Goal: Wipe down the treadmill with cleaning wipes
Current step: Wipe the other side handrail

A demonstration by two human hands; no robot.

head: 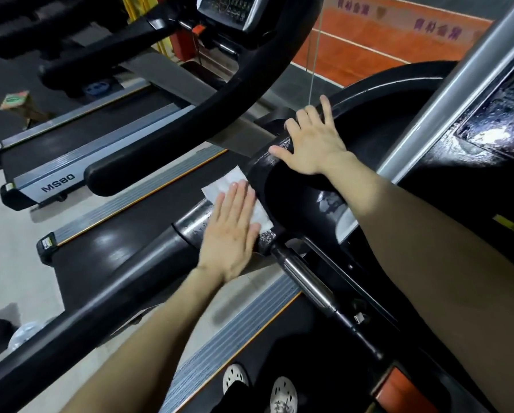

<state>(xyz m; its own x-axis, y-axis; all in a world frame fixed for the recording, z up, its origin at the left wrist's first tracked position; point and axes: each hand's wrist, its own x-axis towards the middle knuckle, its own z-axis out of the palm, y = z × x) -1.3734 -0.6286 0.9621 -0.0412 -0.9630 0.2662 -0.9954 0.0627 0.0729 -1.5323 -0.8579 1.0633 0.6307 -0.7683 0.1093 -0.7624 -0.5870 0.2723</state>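
I stand on a black treadmill, and its left handrail (106,281) runs from lower left up to the console. A white cleaning wipe (233,181) lies on the rail where it joins the console's cup-holder tray (282,189). My left hand (231,231) presses flat on the wipe with straight fingers. Farther up, my right hand (309,144) lies flat with spread fingers on the tray's glossy black rim. Wet streaks show on the rail near the wipe. The console screen (494,126) at the right looks wet.
A silver upright post (446,99) crosses at the right. A steel grip bar (306,281) sits below the tray. Other treadmills, one marked MS80 (59,183), stand to the left with a curved black rail (220,93) between. My white shoes (258,389) are on the belt.
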